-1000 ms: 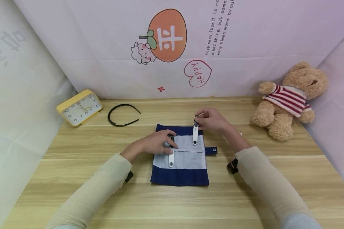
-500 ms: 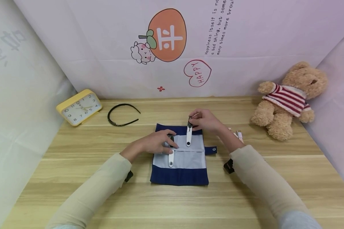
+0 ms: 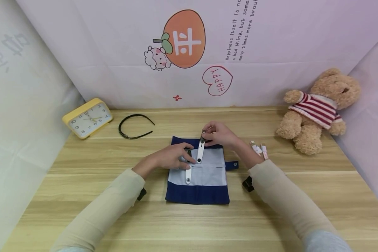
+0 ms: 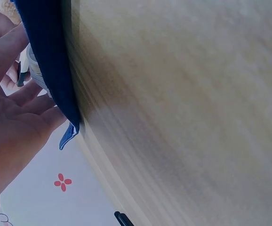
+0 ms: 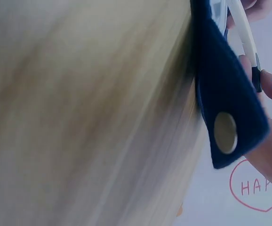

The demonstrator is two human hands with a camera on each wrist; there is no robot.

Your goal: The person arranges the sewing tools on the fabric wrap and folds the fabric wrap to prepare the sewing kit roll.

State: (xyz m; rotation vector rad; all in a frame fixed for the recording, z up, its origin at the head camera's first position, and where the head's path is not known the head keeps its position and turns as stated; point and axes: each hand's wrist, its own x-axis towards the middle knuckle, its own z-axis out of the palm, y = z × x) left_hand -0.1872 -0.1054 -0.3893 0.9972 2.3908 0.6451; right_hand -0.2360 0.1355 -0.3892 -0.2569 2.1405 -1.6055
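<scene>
the wooden table [image 3: 189, 227] bears a teddy bear [image 3: 318, 112], well apart from an unfolded blue-and-grey cloth pouch [image 3: 198, 194]. the left hand [image 3: 173, 156], fingers spread, hides the middle of a white tool [image 3: 188, 176] on the pouch. the right hand [image 3: 222, 135] pinches the partly covered dark end of a second tool [image 3: 201, 152] over the pouch; whether it touches cloth is unclear. small pale items [image 3: 264, 150] beside the right forearm [image 3: 249, 154] are hard to identify.

The white backdrop [image 3: 113, 84] reads "HAPPY" in a red heart [image 3: 217, 81], "平" on an orange fruit drawing [image 3: 184, 38], and "Happiness itself is no…"; the alarm clock [image 3: 90, 119] bears hour numerals.
</scene>
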